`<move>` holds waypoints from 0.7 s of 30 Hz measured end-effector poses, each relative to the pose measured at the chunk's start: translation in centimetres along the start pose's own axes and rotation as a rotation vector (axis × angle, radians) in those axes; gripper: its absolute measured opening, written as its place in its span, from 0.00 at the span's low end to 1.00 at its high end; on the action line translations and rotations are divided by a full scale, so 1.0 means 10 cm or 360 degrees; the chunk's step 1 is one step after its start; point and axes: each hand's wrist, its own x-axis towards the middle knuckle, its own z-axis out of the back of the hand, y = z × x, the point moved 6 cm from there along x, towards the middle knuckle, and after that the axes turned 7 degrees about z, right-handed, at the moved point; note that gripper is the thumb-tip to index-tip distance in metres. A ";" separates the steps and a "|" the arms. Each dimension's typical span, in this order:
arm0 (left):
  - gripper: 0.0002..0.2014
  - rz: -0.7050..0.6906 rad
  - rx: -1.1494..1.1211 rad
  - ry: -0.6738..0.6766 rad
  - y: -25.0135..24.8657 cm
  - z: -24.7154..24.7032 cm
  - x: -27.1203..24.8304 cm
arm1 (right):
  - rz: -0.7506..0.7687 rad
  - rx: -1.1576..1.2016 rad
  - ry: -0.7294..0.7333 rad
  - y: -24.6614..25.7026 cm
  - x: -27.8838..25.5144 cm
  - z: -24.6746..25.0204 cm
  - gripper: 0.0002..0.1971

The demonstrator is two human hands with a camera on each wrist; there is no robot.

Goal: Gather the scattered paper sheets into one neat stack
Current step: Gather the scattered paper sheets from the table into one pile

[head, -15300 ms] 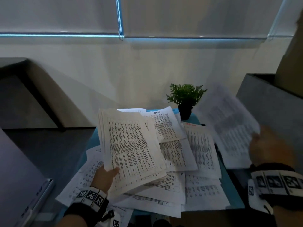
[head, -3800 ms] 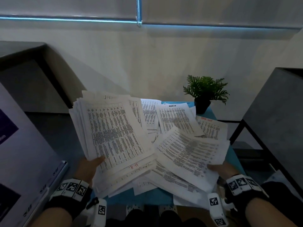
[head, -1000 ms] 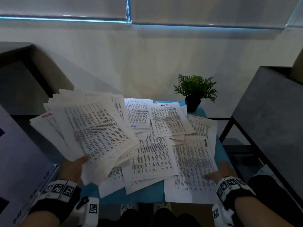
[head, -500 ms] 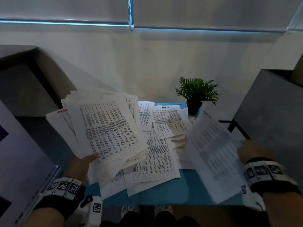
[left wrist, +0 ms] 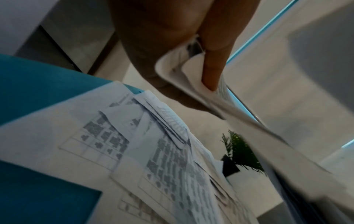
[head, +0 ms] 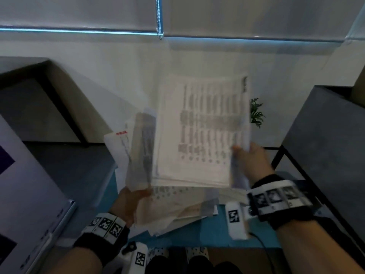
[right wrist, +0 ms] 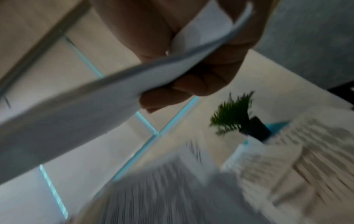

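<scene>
Presently: left hand (head: 129, 202) grips the gathered bundle (head: 141, 149) by its lower edge; right hand (head: 251, 161) pinches a sheet (head: 201, 127) raised above the table (head: 223, 232). Remaining, by estimate under half: loose sheets (left wrist: 153, 159) across the table's middle toward its far edge, by the plant (head: 255, 112). Near edge bare, room for squaring.

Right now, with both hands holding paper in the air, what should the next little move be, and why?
Probably lay the sheet in the right hand onto the bundle gripped by the left hand. They almost overlap already, and more loose sheets wait on the blue table.
</scene>
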 end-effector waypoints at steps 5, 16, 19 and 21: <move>0.07 -0.0030 0.0098 0.0241 0.04 -0.23 -0.04 | -0.0147 -0.0100 0.0070 -0.38 -0.19 -0.53 0.09; 0.14 0.0061 -0.0117 0.0230 -0.05 -0.10 -0.05 | -0.0576 0.0739 0.0429 -0.76 -0.22 -0.56 0.36; 0.13 0.0191 -0.0225 0.0291 0.00 -0.12 -0.05 | -0.0647 0.0973 0.0633 -0.77 -0.36 -0.68 0.23; 0.17 0.0191 -0.0256 0.0283 -0.01 -0.09 -0.02 | -0.0561 0.0946 0.0585 -0.80 -0.38 -0.71 0.21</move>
